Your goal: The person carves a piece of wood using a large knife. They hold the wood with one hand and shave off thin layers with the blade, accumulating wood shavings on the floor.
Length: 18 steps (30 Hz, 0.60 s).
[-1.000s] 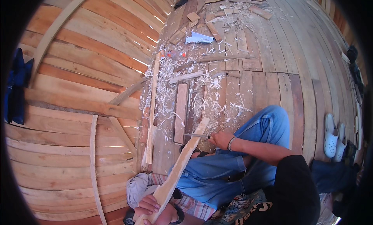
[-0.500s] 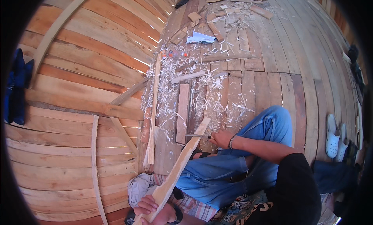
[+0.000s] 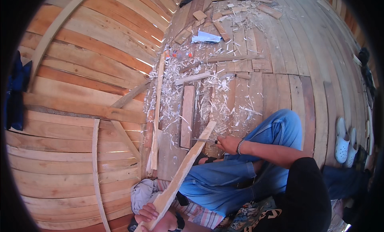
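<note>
A long pale piece of wood [image 3: 182, 172] slants from the lower left up toward the middle, its lower part broader than its far end. My left hand [image 3: 149, 216] is closed round that broad lower part. In my closed right hand [image 3: 229, 145] is a knife [image 3: 204, 140], gripped by its dark handle. Its thin blade points left and lies across the wood near the far end. My legs, in blue jeans, are folded beneath and beside the wood.
Curled wood shavings [image 3: 168, 82] litter the plank floor. A rectangular block [image 3: 187, 116] and a long strip [image 3: 159, 112] lie beyond my left side. A curved-bladed tool [image 3: 242, 76] lies farther off, near a pale blue sheet [image 3: 206, 37]. Light clogs [image 3: 342, 140] stand at right; a plank wall [image 3: 76, 152] rises left.
Almost nothing differs. The lower end of the wood and my left hand have shifted very slightly; the knife blade stays across the wood near its far end.
</note>
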### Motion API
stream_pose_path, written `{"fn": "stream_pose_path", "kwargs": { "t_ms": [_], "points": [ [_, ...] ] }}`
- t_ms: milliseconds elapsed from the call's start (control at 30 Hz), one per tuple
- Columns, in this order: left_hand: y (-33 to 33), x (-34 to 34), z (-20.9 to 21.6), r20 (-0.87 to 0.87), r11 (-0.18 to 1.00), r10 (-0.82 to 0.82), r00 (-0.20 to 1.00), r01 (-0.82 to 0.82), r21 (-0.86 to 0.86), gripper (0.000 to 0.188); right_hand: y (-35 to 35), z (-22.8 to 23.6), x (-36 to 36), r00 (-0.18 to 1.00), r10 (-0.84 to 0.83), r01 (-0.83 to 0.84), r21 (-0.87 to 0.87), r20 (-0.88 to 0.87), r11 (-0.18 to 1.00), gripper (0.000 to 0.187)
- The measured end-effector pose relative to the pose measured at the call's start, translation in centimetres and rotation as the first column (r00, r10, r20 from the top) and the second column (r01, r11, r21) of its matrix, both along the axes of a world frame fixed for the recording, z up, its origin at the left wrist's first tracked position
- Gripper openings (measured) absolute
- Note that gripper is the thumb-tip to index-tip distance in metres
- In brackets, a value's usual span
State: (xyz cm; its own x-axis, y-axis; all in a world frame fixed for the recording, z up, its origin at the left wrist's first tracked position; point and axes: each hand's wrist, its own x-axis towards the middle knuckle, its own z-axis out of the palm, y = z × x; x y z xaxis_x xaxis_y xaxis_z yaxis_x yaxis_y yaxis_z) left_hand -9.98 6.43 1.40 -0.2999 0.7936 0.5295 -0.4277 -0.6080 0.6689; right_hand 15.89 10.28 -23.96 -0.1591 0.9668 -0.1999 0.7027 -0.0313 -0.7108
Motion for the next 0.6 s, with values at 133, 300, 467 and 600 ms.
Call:
{"fn": "stream_pose_path", "kwargs": {
  "t_ms": [133, 300, 467, 600],
  "points": [
    [0.1, 0.4, -0.1, 0.019, 1.0, 0.017, 1.0, -0.016, -0.014, 0.031, 1.1, -5.1, 2.5, 0.987, -0.158, 0.158, -0.06, 0.013, 0.986, 0.039],
    [-0.1, 0.3, 0.0, 0.021, 0.999, 0.037, 0.999, -0.036, -0.024, 0.03, 0.3, -1.6, 1.1, 0.994, -0.106, 0.106, -0.02, -0.005, 0.994, 0.034],
    [-0.2, -0.7, -0.1, -0.083, 0.996, -0.071, 0.994, 0.075, 0.046, 0.031, 2.2, -0.5, 1.8, 0.994, -0.111, 0.112, -0.035, 0.019, 0.993, 0.031],
    [-0.1, 1.3, 0.3, -0.011, 1.0, -0.001, 1.0, 0.001, 0.016, 0.031, 1.5, -4.3, 3.2, 0.989, -0.147, 0.148, -0.041, 0.014, 0.988, 0.031]
  ]
}}
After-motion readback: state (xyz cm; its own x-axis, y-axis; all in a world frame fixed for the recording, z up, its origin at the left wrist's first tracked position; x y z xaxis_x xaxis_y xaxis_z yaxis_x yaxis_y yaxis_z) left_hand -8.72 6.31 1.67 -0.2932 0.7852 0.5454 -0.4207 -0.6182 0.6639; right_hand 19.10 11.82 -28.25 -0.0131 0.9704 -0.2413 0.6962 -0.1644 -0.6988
